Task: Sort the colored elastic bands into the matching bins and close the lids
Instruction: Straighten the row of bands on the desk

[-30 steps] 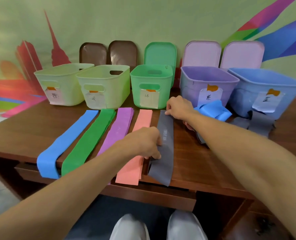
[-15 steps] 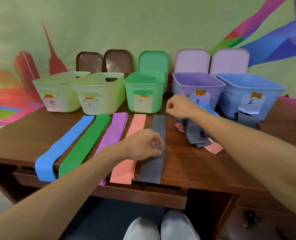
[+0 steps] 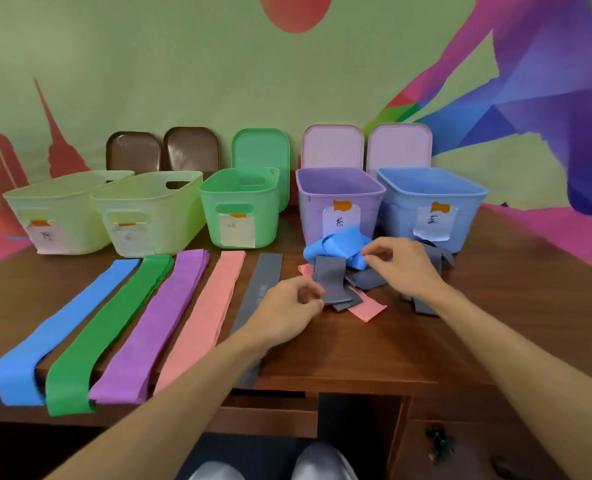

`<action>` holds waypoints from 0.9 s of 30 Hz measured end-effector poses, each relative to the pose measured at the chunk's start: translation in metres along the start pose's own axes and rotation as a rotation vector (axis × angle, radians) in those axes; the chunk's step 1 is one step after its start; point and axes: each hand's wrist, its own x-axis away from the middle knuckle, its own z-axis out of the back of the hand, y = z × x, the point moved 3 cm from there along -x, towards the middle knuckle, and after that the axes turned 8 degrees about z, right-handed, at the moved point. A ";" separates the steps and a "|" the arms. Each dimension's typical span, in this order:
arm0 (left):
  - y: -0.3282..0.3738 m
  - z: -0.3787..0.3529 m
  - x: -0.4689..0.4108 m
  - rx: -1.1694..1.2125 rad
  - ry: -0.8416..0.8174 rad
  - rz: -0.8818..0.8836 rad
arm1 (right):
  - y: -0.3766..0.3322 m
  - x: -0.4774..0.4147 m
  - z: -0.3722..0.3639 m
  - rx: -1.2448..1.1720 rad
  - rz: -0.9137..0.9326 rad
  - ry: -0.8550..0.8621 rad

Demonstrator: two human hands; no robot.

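Five flat stacks of bands lie side by side on the desk: blue, green, purple, pink and grey. To their right is a loose pile with a crumpled blue band, folded grey bands and a pink band. My left hand hovers at the pile's left edge, fingers loosely curled and empty. My right hand rests over the pile, thumb and forefinger at the blue band's edge. Whether they grip it is unclear.
Open bins line the back: two pale yellow-green ones, a green one, a purple one and a blue one. Their lids lean against the wall. More grey bands lie before the blue bin.
My left hand left the flat grey stack and moved right to the pile. My right hand shifted right and its fingers loosened. The view tilted up.
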 end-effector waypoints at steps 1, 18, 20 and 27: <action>0.001 -0.008 -0.004 0.082 0.032 0.053 | 0.005 0.005 -0.004 -0.021 -0.007 0.024; 0.003 -0.037 -0.020 0.319 0.351 0.066 | 0.002 0.032 -0.023 0.057 0.348 0.002; 0.003 -0.035 -0.018 0.434 0.310 0.065 | -0.004 0.035 -0.023 0.050 0.414 -0.038; 0.001 -0.030 -0.015 0.592 0.335 0.092 | -0.004 0.035 -0.023 0.096 0.456 0.117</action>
